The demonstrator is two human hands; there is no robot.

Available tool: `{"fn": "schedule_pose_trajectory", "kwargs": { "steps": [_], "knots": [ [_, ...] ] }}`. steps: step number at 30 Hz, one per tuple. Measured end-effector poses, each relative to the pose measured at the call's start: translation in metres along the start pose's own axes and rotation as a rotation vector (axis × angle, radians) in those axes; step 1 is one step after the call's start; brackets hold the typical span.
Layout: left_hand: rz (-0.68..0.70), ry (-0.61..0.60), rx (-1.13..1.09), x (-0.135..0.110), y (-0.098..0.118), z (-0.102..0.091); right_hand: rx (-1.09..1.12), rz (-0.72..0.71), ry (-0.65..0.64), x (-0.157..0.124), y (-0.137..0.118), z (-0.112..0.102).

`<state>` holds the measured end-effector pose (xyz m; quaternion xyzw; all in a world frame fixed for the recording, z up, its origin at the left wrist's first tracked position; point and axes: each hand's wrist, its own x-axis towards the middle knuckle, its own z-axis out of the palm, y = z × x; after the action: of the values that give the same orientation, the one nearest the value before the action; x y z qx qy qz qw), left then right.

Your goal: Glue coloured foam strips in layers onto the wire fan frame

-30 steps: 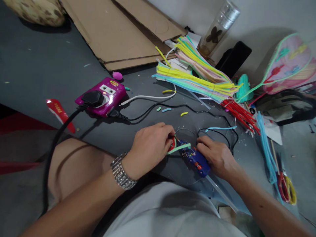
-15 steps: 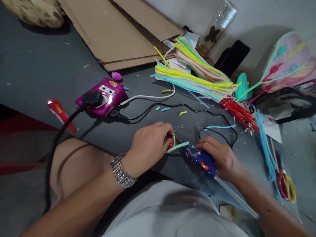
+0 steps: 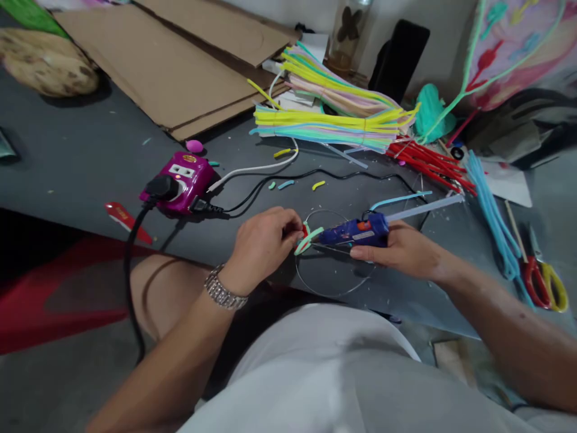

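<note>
pinching a curl of mint-green pipe cleaner (image 3: 310, 239) against a red pipe-cleaner piece (image 3: 306, 229), the left hand (image 3: 264, 246) has its fingertips (image 3: 295, 225) closed firmly on the soft, fuzzy strands, right by the nozzle of a blue hot glue gun (image 3: 356, 233). the right hand (image 3: 401, 252) is wrapped closed around the gun's glossy plastic body, with a pale translucent glue stick (image 3: 428, 207) running out behind it toward 3 o'clock. a thin wire hoop (image 3: 336, 295) lies flat on the dark grey table (image 3: 90, 168) beneath the gun. a short, steady pinch looks best here, with skin kept clear of the nozzle. a magenta power strip (image 3: 178, 183) sits at 9 o'clock, a black cord (image 3: 288, 175) trailing from it toward the gun. fuzzy yellow and pastel pipe-cleaner bundles (image 3: 324, 123) lie at 12 o'clock, a red bundle (image 3: 428, 165) at 2, and scissors (image 3: 538, 282) at 4.
</note>
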<state>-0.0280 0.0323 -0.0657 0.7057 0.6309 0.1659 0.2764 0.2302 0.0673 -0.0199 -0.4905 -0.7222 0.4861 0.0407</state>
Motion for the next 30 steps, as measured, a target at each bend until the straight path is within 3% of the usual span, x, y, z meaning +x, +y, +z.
{"fn": "schedule_pose_trajectory", "kwargs": {
  "steps": [6,23,30],
  "knots": [
    [0.028,0.026,0.028,-0.003,-0.002,0.001,0.015,0.096,-0.013,0.008,0.004,-0.001],
    [0.012,0.108,-0.03,-0.002,-0.007,0.01,0.049,0.154,-0.058,0.013,0.005,0.0],
    [0.076,0.151,-0.048,-0.004,-0.013,0.013,0.125,0.171,-0.117,0.016,0.005,-0.001]
  ]
}}
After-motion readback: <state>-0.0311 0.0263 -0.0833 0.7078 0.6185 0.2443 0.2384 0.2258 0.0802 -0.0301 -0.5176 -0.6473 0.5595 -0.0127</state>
